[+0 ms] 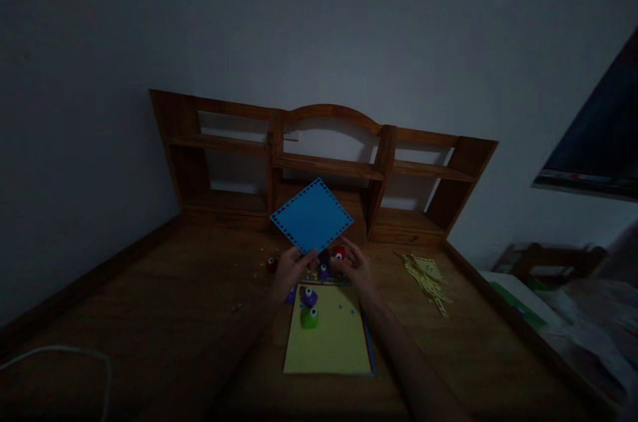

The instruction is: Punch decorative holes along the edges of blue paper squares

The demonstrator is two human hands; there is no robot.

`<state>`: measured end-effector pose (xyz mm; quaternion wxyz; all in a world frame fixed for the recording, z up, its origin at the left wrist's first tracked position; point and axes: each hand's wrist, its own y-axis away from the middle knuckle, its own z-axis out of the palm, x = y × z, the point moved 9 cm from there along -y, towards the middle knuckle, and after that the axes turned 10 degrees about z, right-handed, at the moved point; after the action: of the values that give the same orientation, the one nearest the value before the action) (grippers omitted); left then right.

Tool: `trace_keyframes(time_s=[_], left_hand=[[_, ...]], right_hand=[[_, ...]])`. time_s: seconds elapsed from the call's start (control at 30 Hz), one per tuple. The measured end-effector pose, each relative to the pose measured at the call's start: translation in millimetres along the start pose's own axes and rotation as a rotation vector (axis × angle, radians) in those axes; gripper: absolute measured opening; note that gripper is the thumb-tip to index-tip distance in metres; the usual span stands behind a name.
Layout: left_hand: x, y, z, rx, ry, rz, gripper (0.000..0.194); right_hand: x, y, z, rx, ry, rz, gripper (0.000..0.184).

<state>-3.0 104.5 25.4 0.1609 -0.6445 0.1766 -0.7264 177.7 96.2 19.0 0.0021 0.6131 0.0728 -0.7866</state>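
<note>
A blue square sheet of paper [313,216], with a row of small shaped holes along its edges, is held up diamond-wise above the desk. My left hand [292,270] pinches its bottom corner. My right hand [357,268] is beside the lower right edge, thumb and fingers apart, an index fingertip close to the paper; contact is unclear. Between those fingers shows a red craft punch with an eye [339,253], seemingly on the desk behind. Near the hands are a purple punch [323,270] and a dark red punch [272,265]. Another purple punch [309,298] and a green punch [310,319] lie on yellow paper.
A stack of coloured paper, yellow sheet [331,349] on top, lies before me with blue bits on it. Punched yellow strips [426,279] are heaped at right. Paper scraps are scattered behind the stack. A wooden shelf unit [326,165] stands at the back; a white cable [74,349] lies front left.
</note>
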Motion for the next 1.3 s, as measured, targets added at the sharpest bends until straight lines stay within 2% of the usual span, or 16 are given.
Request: trace_keyframes(time_s=[0.07, 0.17, 0.3, 0.5, 0.73, 1.07, 1.3], left_hand=[[2.3, 0.4, 0.0, 0.003, 0.002, -0.001, 0.034], [3.0, 1.1, 0.4, 0.006, 0.002, -0.008, 0.035], [1.7, 2.1, 2.2, -0.020, -0.025, 0.014, 0.032], [1.6, 3.0, 3.7, -0.053, -0.065, 0.066, 0.030], [-13.1, 4.1, 4.8, -0.041, -0.097, 0.039, 0.032], [-0.2, 2.7, 3.0, -0.051, -0.150, 0.089, 0.031], [-8.5, 2.0, 2.3, -0.059, -0.113, 0.092, 0.031]], right_hand=[[2.2, -2.1, -0.5, 0.001, 0.029, -0.005, 0.064], [6.7, -4.6, -1.1, -0.002, 0.040, 0.005, 0.051], [9.6, -3.4, 2.5, -0.031, 0.028, 0.041, 0.045], [8.2, 4.6, 10.8, -0.052, 0.001, 0.117, 0.044], [-0.7, 11.3, 18.5, -0.059, 0.065, 0.105, 0.037], [7.2, 7.9, 12.0, -0.049, 0.107, 0.123, 0.040], [2.5, 10.5, 12.6, -0.041, 0.152, 0.103, 0.036]])
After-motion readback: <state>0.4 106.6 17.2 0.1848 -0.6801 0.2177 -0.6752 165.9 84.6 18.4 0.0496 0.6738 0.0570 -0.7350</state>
